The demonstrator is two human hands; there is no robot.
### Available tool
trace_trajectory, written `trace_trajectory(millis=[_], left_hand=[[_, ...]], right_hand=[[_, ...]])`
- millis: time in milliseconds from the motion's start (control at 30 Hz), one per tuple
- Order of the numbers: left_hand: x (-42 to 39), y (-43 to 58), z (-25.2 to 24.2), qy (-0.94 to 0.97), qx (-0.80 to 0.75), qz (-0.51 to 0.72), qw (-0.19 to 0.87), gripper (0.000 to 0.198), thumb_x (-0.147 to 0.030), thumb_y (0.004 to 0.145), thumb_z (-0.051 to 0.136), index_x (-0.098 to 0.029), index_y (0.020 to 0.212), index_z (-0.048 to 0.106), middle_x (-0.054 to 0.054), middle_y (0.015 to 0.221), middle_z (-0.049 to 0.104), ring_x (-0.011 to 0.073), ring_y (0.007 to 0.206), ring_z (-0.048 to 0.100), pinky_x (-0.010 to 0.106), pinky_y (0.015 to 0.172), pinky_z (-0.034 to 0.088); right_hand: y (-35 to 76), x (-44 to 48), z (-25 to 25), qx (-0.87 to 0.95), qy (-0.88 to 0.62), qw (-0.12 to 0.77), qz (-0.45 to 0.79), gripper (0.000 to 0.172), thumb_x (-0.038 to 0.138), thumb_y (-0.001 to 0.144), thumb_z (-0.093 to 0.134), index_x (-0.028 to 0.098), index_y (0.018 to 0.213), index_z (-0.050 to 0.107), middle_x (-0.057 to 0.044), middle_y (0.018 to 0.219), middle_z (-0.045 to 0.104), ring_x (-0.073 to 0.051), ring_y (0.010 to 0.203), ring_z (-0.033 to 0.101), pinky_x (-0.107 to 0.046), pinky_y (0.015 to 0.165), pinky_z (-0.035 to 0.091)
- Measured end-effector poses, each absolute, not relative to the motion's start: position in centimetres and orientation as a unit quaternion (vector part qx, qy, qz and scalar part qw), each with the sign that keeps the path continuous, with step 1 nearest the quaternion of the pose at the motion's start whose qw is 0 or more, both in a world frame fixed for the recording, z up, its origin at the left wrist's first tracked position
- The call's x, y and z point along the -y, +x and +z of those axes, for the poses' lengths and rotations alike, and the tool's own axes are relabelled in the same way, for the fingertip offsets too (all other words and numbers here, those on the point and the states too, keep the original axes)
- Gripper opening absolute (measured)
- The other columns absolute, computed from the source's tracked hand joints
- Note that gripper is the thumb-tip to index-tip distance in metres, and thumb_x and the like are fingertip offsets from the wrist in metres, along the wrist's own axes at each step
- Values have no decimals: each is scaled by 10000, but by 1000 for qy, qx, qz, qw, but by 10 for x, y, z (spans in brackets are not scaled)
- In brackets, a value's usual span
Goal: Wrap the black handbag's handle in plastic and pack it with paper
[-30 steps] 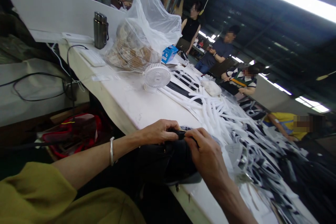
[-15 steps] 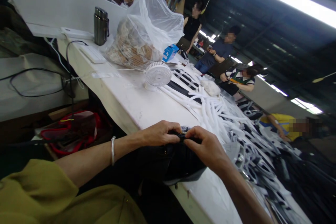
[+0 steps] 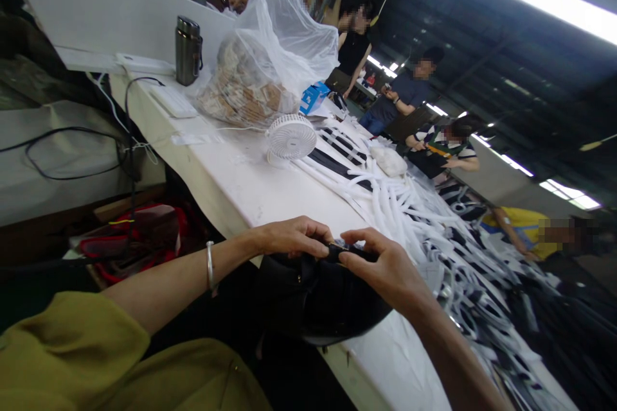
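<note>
Resting by the table's near edge, partly over the person's lap, one black bag-like piece (image 3: 332, 311) bulges below the two hands. Its creased, slightly glossy surface suggests something soft and pliant, probably light, a little slick, and not fragile. The upper edge (image 3: 333, 253) looks firmer and thicker, so that is the better place to take hold; the body would likely sag or fold if gripped low. The left hand (image 3: 295, 237) pinches this edge between thumb and fingers, with one bracelet (image 3: 209, 266) at its wrist. The right hand (image 3: 385, 260) grips it just beside, thumb nearest the person. What lies between the fingertips is too small and dark to tell.

Beyond them, the white table (image 3: 231, 180) carries one white fan (image 3: 292, 137), one dark flask (image 3: 187, 58), one blue box (image 3: 313, 98) and one large clear plastic bag (image 3: 245, 93) with brownish contents. White strips (image 3: 385, 199) lie tangled to the right, too many to count. Four people show fairly plainly farther off: a person in black (image 3: 355, 51), one in dark blue (image 3: 407, 90), one in stripes (image 3: 446, 149), one in yellow (image 3: 523, 228); others are partly hidden.
</note>
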State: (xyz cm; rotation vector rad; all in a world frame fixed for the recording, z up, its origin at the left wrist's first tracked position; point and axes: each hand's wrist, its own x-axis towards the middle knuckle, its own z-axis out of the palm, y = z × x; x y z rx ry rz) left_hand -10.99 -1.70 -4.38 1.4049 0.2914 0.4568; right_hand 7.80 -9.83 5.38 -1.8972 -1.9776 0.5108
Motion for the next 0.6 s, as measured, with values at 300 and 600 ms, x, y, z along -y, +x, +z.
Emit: trace_trajectory(millis=[300, 600], left_hand=[[14, -111, -39, 701, -123, 192, 675, 255, -353, 793, 660, -156, 954, 638, -54, 667, 477, 67, 525, 356, 184, 464, 267], [52, -109, -35, 832, -312, 396, 233, 106, -196, 881, 581, -183, 981, 613, 55, 1068, 568, 165, 854, 543, 298, 806, 443]], right_hand=[[83, 90, 45, 670, -667, 139, 294, 156, 320, 703, 646, 208, 753, 742, 28, 612, 660, -126, 534, 529, -225, 516, 385], [83, 91, 22, 641, -693, 202, 261, 214, 397, 716, 653, 191, 733, 709, 32, 604, 625, -129, 550, 520, -226, 509, 368]])
